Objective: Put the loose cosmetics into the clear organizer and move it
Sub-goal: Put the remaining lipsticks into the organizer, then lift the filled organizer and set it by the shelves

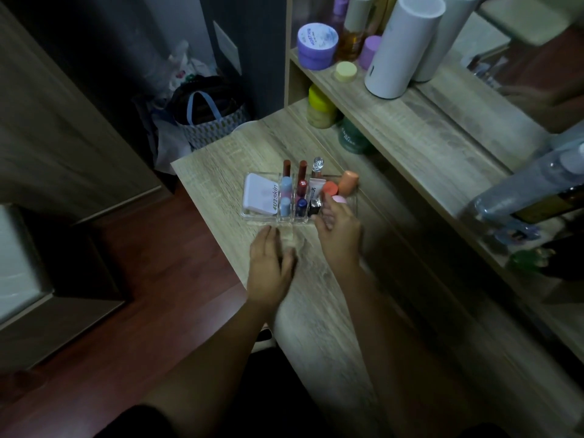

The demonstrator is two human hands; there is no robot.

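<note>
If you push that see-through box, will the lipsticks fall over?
Probably some wobble: the tall lipsticks stand upright above the clear organizer walls. Its smooth plastic likely slides easily on the wooden table. The flat white compact should stay put.

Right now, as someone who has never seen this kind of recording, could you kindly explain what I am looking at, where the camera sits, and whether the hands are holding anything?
There is no machine here: a person works with bare hands, and the single picture comes from a wide-angle camera worn on the head, looking forward and down, which is why both forearms reach in from the bottom edge.

On the wooden desk sits the clear organizer, already filled: a white compact in its left section, then lipsticks and small tubes standing in the narrow slots, and orange and pink capped pieces at the right end.

The left hand rests open on the desk just in front of the organizer, holding nothing. The right hand is at the organizer's near right corner, fingers spread; whether it grips the wall I cannot tell. Jars and bottles stand on the shelf behind.
</note>
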